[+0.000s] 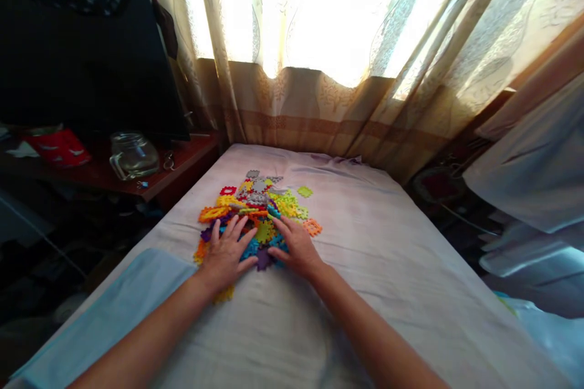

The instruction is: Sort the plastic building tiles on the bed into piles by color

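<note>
A heap of colourful plastic gear-edged pieces (264, 232) lies on the pale sheet, in yellow, orange, red, grey, green, blue and purple. Over the heap's near left side rests my left hand (227, 250), its fingers spread and pointing away from me. My right hand (296, 246) touches the right side with its fingers stretched out toward the pile. A purple piece (263, 259) lies between the two thumbs. Some pieces sit apart at the edges, such as a green one (305, 192) and an orange one (312, 227). My palms hide part of the heap.
The sheet-covered surface (365, 255) reaches back to a curtain (296, 97) before a bright window. A folded light-blue cloth (132, 298) lies at the left. Beyond it, a dark red desk (182, 164) bears a glass jug (134, 155) and a black screen (86, 67). Light cloths (533, 158) hang at right.
</note>
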